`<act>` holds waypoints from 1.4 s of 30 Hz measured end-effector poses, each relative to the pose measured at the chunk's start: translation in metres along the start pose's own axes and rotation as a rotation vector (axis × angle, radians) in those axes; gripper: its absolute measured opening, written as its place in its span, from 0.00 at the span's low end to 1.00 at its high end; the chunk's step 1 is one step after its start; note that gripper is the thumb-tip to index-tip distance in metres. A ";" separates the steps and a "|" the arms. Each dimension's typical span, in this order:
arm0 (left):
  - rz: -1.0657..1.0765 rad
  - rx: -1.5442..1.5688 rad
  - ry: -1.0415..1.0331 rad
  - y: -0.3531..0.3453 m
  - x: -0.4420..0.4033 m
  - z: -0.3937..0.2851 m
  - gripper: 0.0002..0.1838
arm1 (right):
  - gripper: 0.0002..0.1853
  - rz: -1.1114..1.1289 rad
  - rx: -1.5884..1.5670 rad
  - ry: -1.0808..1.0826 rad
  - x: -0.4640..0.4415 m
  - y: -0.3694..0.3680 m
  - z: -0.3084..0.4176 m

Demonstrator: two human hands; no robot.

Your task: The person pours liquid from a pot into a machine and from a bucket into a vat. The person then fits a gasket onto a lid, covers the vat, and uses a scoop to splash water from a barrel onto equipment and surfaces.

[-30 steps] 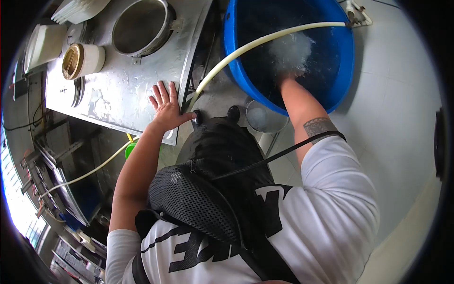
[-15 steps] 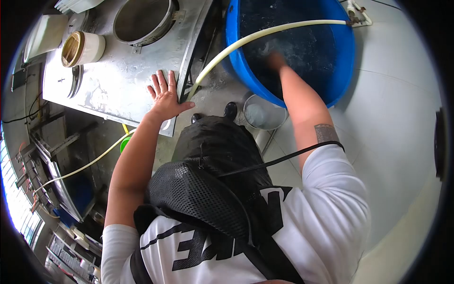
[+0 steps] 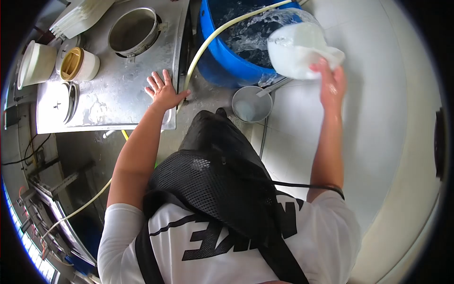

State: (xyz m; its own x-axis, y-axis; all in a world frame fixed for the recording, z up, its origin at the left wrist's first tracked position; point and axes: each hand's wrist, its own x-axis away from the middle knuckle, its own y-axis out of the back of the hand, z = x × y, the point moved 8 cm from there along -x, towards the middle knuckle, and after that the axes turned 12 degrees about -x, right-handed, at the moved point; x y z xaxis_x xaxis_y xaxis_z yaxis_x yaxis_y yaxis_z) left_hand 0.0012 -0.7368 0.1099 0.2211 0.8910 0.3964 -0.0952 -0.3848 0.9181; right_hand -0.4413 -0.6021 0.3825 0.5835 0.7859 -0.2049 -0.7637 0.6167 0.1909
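My left hand [image 3: 164,93] rests with spread fingers on the right edge of the steel worktop [image 3: 118,102]. My right hand [image 3: 331,81] grips a white plastic scoop-like container [image 3: 295,49] by its near end, over the right rim of the blue barrel [image 3: 220,59]. Water splashes from around the container, and the water [image 3: 250,40] in the barrel is churned. Across the barrel's mouth runs a pale hose [image 3: 215,34], which passes down beside my left hand.
A metal pot with a handle [image 3: 252,104] stands below the barrel. A round steel-rimmed opening [image 3: 134,32], a white tub with a brown rim [image 3: 80,65], another white tub [image 3: 35,65] and a lid [image 3: 62,102] are on the worktop.
My right hand has come up out of the barrel's water and moved right, now with the white container in it. My left hand stays on the worktop. The view has shifted.
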 end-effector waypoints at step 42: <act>-0.140 0.124 0.127 -0.008 0.072 0.036 0.51 | 0.24 -0.126 0.743 0.391 0.090 0.068 0.027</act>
State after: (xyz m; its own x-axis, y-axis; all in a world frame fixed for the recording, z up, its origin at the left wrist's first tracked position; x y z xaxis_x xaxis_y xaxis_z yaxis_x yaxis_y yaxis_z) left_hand 0.0529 -0.6788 0.1309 0.0989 0.9581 0.2689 0.0493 -0.2746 0.9603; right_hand -0.4332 -0.4877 0.4031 0.4097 0.7217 -0.5579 -0.2395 0.6753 0.6976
